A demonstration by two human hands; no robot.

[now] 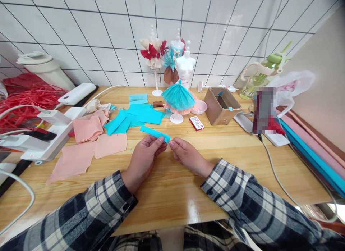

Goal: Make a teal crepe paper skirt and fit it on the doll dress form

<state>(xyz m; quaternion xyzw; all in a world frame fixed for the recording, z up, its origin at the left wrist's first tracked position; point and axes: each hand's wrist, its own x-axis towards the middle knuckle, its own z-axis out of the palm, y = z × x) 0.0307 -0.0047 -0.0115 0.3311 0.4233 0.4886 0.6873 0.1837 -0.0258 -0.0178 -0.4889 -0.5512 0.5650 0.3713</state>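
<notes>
A narrow folded strip of turquoise crepe paper is held above the table's middle. My left hand pinches it between thumb and fingers near its right end. At that same end, the thumb and forefinger of my right hand are closed on the strip's tip. Just beyond, a white mini dress form stands upright, wearing a turquoise pleated paper skirt over a pink layer. Loose turquoise paper sheets lie behind my left hand, and pink paper sheets lie to its left.
A cardboard box, a small pink bowl and a red-and-white packet sit right of the dress form. Two dressed forms stand behind. A power strip with cables occupies the left, a phone the right.
</notes>
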